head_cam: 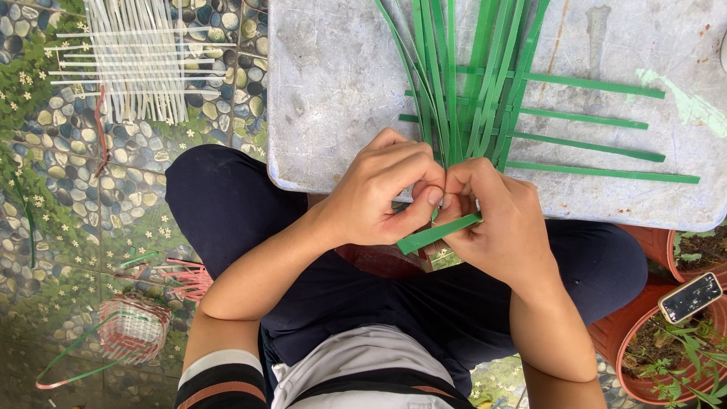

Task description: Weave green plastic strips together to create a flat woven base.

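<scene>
Both the left hand point(379, 189) and right hand point(496, 220) grip pinch green strips point(462, 98) at the worktop point(333, 83) edge, mid-weave; tightening the crossing seems to come next.

Left floor: white strips point(136, 60) laid in a woven mat on a pebble-patterned sheet point(60, 189)
Lower left: small red-and-white basket point(135, 327)
Right: terracotta pots point(659, 356), phone point(690, 297) resting on one
</scene>
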